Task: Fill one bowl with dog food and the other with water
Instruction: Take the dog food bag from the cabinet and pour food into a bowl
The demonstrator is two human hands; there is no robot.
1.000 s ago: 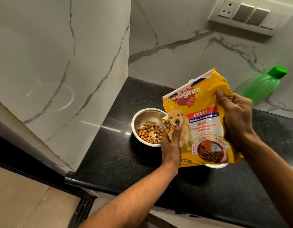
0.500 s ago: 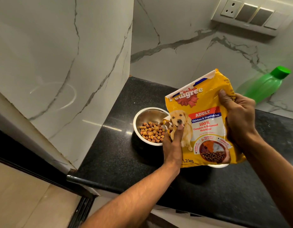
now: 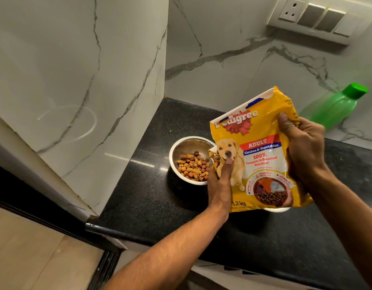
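A yellow dog food bag [image 3: 262, 162] is held tilted over the black counter, its torn corner at the rim of a steel bowl [image 3: 186, 144]. Brown and orange kibble [image 3: 193, 166] covers part of that bowl's bottom, and a few pieces sit in the bag's opening. My left hand [image 3: 219, 185] grips the bag's lower left edge beside the bowl. My right hand [image 3: 304, 147] grips the bag's right side. A second, white bowl [image 3: 277, 209] shows only as a sliver of rim under the bag. A green water bottle [image 3: 333, 107] stands at the back right.
The black granite counter [image 3: 151, 195] sits in a corner of white marble walls. Its front edge runs along the bottom, with a floor drop at the left. A socket and switch panel [image 3: 312, 17] is on the back wall.
More kibble lies in the steel bowl than a second ago. The bag and both hands have stayed in about the same place.
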